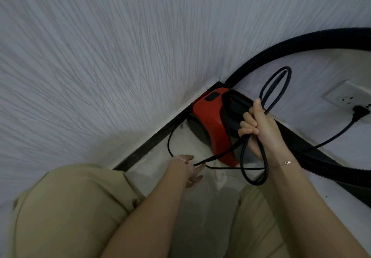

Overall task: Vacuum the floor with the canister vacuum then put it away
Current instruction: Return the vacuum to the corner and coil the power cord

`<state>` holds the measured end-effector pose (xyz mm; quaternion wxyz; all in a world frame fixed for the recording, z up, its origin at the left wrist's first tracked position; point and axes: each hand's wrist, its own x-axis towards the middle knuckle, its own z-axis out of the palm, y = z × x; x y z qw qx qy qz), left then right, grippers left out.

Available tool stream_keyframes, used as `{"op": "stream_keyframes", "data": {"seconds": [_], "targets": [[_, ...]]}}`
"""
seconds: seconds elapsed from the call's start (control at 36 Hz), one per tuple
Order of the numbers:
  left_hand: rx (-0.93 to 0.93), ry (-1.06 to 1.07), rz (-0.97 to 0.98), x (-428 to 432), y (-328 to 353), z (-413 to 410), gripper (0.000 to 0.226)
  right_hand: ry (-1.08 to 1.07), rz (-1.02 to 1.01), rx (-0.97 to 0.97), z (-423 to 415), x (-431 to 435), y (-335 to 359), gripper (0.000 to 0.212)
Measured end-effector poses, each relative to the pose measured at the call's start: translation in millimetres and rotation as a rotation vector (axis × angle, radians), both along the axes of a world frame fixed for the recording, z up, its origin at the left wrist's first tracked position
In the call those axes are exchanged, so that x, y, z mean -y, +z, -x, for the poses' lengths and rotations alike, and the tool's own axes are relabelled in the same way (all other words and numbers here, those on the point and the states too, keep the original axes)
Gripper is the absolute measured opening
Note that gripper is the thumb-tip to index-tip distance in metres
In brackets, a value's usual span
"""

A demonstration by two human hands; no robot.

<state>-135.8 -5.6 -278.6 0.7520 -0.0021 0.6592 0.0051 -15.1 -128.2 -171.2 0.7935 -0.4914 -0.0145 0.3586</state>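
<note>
Two hands: both are on the black power cord, right in front of the red canister vacuum.
Right hand: its grip is clenched around a bundle of cord loops, one loop standing above the fist and another hanging below it.
Left hand: low near the floor, fingers pinching a single strand of the cord, feeding it toward the bundle by the look of it.
Vacuum: it sits on the floor, tucked into the corner where two walls meet, against the dark baseboard.
Hose: thick, ribbed and black, it arcs up from the canister and off to the right.
Plug: seated in the wall socket, so the cord is tethered.
Handling: the cord looks limp, light and springy, likely to slip out of its loops; it is best gathered at the crossing of the coils, as the right fist does. The canister looks bulky; its top handle seems the sensible hold.
</note>
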Motion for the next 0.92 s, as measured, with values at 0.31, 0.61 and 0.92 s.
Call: {"op": "stream_keyframes", "data": {"seconds": [0.31,0.61,0.92], "targets": [[0.368,-0.204,-0.165,2,-3,-15,0.031,0.321,0.506,0.164,-8,17,-29,0.031],[0.442,-0.511,-0.578,3,11,-21,0.038,0.643,0.756,0.313,31,-16,-57,0.027],[0.479,-0.678,-0.761,10,12,-17,0.044,0.738,0.704,0.537,58,-17,-72,0.042]]}}
